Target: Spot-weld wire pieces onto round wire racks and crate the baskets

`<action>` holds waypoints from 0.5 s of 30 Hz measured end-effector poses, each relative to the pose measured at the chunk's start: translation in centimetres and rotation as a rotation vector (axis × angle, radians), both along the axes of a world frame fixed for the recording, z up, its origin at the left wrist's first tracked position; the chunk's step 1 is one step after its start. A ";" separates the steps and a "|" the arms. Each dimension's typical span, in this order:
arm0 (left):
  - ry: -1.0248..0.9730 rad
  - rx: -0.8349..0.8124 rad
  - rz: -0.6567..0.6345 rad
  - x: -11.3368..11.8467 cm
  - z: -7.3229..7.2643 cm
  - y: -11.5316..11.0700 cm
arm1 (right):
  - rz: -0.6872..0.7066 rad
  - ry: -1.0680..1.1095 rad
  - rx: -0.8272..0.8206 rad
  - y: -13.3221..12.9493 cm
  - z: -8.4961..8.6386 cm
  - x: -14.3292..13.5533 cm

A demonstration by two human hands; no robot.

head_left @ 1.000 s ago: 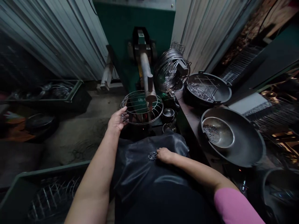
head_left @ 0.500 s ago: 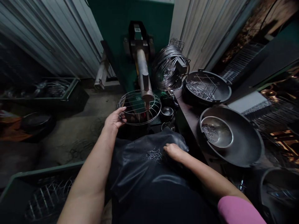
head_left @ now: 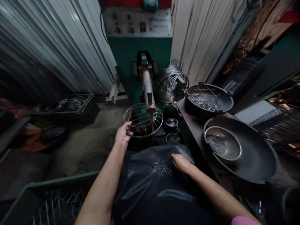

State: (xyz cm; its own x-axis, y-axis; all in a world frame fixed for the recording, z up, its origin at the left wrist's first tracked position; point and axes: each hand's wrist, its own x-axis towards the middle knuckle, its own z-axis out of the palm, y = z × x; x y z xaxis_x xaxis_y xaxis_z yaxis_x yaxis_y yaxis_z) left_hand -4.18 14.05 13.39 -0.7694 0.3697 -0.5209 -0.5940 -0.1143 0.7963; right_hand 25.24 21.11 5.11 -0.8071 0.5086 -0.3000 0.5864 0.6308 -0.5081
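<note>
My left hand [head_left: 123,133] is closed on the near left rim of a round wire rack [head_left: 142,135]. The rack lies roughly level under the metal arm of a machine [head_left: 149,90], whose lower tip meets the rack's right part. Across my lap spreads a dark apron [head_left: 140,181], and on it rests a small heap of short curved wire pieces [head_left: 160,167]. Just right of that heap my right hand [head_left: 181,162] hovers over or touches the apron, fingers pinched together; whatever they hold, if anything, cannot be made out.
A coil-like stack of wire rings [head_left: 172,82] stands right of the machine arm. On the right bench are a wide pan with wire parts [head_left: 225,107] and a larger pan [head_left: 260,156] holding a metal bowl [head_left: 235,150]. Green crates [head_left: 87,104] sit at left; another crate [head_left: 28,190] is near my left arm.
The view has tilted upward, bringing the machine's switch panel into sight. My left hand still grips the rack, and my right hand stays beside the wire heap, with little movement.
</note>
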 end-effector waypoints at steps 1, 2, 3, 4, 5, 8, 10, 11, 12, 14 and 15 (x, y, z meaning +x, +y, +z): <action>0.010 0.018 0.014 0.3 0.0 -0.1 | -0.031 0.094 -0.038 0.2 0.6 -0.5; 0.022 0.036 0.019 0.6 0.0 -0.2 | -0.081 0.219 -0.100 0.5 1.3 -1.2; 0.031 0.053 0.019 0.9 -0.1 -0.3 | -0.141 0.366 -0.180 0.7 2.2 -2.2; 0.039 0.061 0.017 1.2 -0.1 -0.3 | -0.203 0.523 -0.270 0.8 3.2 -3.4; 0.048 0.063 0.017 1.4 -0.2 -0.4 | -0.260 0.683 -0.373 0.9 4.1 -4.6; 0.077 0.067 0.024 1.8 -0.3 -0.3 | -0.298 0.954 -0.551 0.8 5.7 -8.5; 0.089 0.075 0.041 1.9 -0.3 -0.3 | -0.278 0.947 -0.533 0.5 5.6 -10.5; 0.098 0.079 0.048 1.9 -0.3 -0.3 | -0.278 0.915 -0.511 0.4 5.2 -11.2; 0.110 0.085 0.053 2.0 -0.3 -0.2 | -0.286 0.879 -0.491 0.4 4.9 -11.7; 0.139 0.097 0.053 2.0 -0.3 -0.3 | -0.315 0.828 -0.473 0.4 4.3 -12.3; 0.151 0.101 0.052 2.0 -0.2 -0.3 | -0.324 0.816 -0.473 0.5 4.1 -12.4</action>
State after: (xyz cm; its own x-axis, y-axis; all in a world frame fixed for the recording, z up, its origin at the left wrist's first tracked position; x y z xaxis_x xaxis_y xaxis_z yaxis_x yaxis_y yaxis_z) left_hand -2.16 13.79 13.14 -0.8555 0.3721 -0.3600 -0.4597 -0.2258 0.8589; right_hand 12.84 21.60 9.24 -0.6997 0.7123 0.0564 0.0535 0.1309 -0.9900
